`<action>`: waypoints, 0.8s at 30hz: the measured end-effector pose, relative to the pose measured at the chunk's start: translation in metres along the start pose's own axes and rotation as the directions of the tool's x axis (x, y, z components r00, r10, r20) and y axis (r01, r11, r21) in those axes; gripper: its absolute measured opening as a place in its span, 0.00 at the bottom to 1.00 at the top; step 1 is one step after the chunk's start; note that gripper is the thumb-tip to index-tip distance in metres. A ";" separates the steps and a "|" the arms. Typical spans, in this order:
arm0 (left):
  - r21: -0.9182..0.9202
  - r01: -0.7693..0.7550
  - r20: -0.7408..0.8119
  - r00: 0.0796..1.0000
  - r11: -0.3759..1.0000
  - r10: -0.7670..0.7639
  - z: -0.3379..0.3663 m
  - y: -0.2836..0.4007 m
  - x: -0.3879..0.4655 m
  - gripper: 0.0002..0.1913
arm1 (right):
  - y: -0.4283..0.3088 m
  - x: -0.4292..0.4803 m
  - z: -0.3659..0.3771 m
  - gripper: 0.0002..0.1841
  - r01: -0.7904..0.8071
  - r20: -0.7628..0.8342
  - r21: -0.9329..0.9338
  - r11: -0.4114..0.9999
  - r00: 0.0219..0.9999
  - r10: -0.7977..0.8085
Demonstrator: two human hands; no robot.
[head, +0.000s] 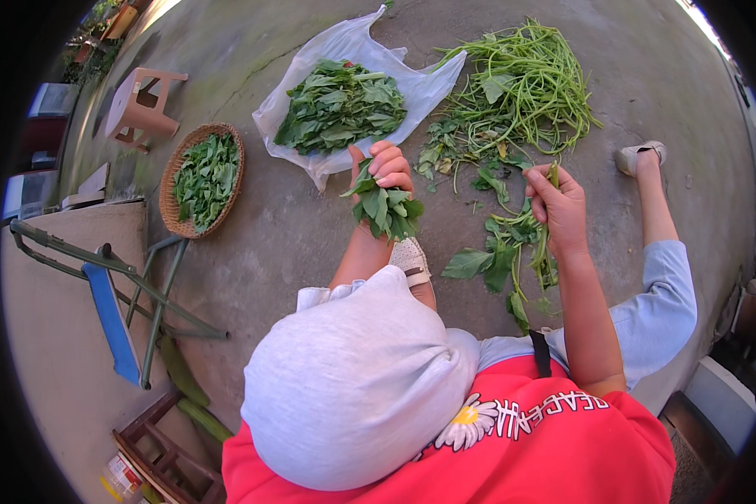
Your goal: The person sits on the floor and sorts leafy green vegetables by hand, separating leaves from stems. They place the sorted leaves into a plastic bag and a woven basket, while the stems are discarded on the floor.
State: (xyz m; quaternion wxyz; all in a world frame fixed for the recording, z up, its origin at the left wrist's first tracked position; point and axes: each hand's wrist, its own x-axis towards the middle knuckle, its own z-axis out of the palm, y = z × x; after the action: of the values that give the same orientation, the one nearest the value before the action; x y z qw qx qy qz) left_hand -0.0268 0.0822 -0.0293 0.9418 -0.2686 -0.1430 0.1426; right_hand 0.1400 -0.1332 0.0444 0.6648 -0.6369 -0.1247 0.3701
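Note:
A bunch of green leaves (387,211) is held in my left hand (387,169), above my shoe. In my right hand (559,205) a leafy green stem (542,249) is pinched near its upper end, its foliage hanging downward. Beyond my left hand, a white plastic bag (425,88) lies spread on the ground with a heap of large leaves (346,107) on it. To its right is a tangled pile of thin green stems (529,82), with wilted leaves (441,148) at its near edge. A round wicker basket (166,189) at the left contains more leaves (208,179).
A pinkish plastic stool (154,104) stands at the upper left. Nearer on the left are a folding metal frame (164,290) with a blue panel (110,315), long green gourds (205,421) and a wooden rack (164,441). My feet rest on the concrete ground (258,252).

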 end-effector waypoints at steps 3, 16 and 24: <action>0.033 -0.008 0.001 1.000 0.999 0.008 -0.004 0.003 0.000 0.19 | 0.016 -0.029 0.045 0.08 -0.256 0.298 -0.051 0.965 0.919 0.260; 0.153 0.022 0.071 0.997 0.988 -0.033 -0.004 0.008 0.005 0.19 | 0.038 -0.048 0.117 0.08 -0.714 0.529 0.216 0.666 0.659 0.535; 0.164 -0.120 -0.153 0.977 0.979 0.145 -0.025 0.023 -0.002 0.22 | 0.054 -0.066 0.115 0.03 0.362 0.371 -0.185 0.914 0.886 -0.276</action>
State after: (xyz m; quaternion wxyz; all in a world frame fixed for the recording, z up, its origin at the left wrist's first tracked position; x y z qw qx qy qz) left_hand -0.0246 0.0889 -0.0628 0.9567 -0.2149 -0.0352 0.1931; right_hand 0.0033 -0.0940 0.0314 0.6004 -0.6126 -0.3858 0.3398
